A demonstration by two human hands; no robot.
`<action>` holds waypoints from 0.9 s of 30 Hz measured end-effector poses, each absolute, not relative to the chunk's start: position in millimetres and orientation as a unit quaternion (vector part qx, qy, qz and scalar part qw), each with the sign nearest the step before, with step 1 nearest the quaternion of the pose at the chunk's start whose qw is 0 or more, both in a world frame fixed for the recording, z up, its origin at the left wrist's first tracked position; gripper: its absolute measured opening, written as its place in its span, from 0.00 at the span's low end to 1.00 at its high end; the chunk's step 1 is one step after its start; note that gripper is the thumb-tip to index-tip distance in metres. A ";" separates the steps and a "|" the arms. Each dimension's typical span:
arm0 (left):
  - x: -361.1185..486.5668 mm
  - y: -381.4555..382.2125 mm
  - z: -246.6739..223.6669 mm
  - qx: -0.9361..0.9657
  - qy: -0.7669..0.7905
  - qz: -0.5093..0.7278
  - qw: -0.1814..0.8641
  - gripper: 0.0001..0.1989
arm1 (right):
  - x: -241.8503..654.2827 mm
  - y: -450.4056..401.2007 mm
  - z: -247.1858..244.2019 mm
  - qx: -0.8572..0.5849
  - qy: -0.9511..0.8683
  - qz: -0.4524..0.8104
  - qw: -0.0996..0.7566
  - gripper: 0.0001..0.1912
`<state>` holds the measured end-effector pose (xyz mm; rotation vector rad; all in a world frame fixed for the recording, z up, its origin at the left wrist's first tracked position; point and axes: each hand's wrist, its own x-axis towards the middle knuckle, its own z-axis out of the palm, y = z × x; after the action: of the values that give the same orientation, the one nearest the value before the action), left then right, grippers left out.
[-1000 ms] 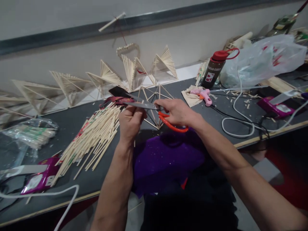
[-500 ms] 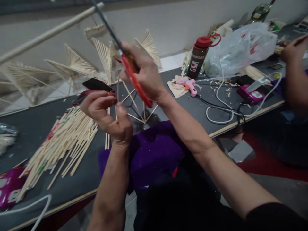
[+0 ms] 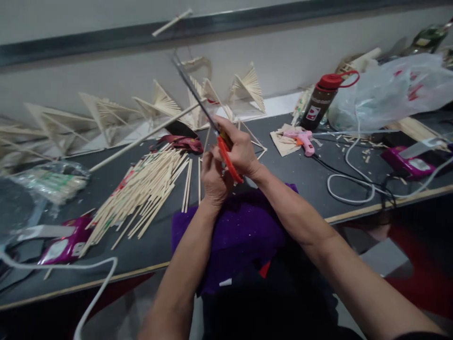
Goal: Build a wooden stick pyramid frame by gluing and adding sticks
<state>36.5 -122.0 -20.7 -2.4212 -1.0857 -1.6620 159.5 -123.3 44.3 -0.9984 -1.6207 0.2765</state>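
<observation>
My right hand (image 3: 240,146) is closed around red-handled scissors (image 3: 229,163), whose long dark blades point up and to the left. My left hand (image 3: 215,177) is right below it, fingers curled together; what they hold, if anything, is hidden. A long wooden stick (image 3: 141,137) slants past the blades, and I cannot tell what supports it. A short stick piece (image 3: 172,22) appears in the air above the blade tips. Behind my hands, a thin stick frame (image 3: 260,144) is partly covered. Several loose sticks (image 3: 141,193) lie piled left of my hands.
Folded stick models (image 3: 166,101) line the wall. To the right are a pink glue gun (image 3: 300,139), a dark bottle (image 3: 320,101), a plastic bag (image 3: 392,89) and a purple box (image 3: 406,163) among cables. Purple cloth (image 3: 244,226) covers my lap. A bag of sticks (image 3: 56,182) lies left.
My hands have come together, the left moving in below the scissors. The long stick shows lower, and a short piece now appears above the blades. The view has shifted left.
</observation>
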 end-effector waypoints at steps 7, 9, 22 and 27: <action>41.9 -126.7 -23.3 -0.790 -0.340 -0.510 0.020 0.22 | 160.6 -122.9 25.5 -0.390 -0.691 0.075 0.604 0.30; 44.1 -130.8 -25.7 -0.800 -0.366 -0.475 -0.028 0.23 | 163.1 -124.0 23.8 -0.404 -0.686 0.074 0.601 0.29; 58.4 -145.2 -12.2 -0.846 -0.445 -0.269 -0.115 0.31 | 164.7 -127.4 25.8 -0.418 -0.676 0.081 0.602 0.29; 62.5 -143.6 -9.6 -0.850 -0.442 -0.257 -0.127 0.34 | 168.7 -125.5 26.4 -0.447 -0.672 0.059 0.588 0.30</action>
<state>62.5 -143.6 -9.6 -2.9090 -1.5146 -0.8799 168.7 -125.5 26.4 -1.0404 -1.5647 0.1366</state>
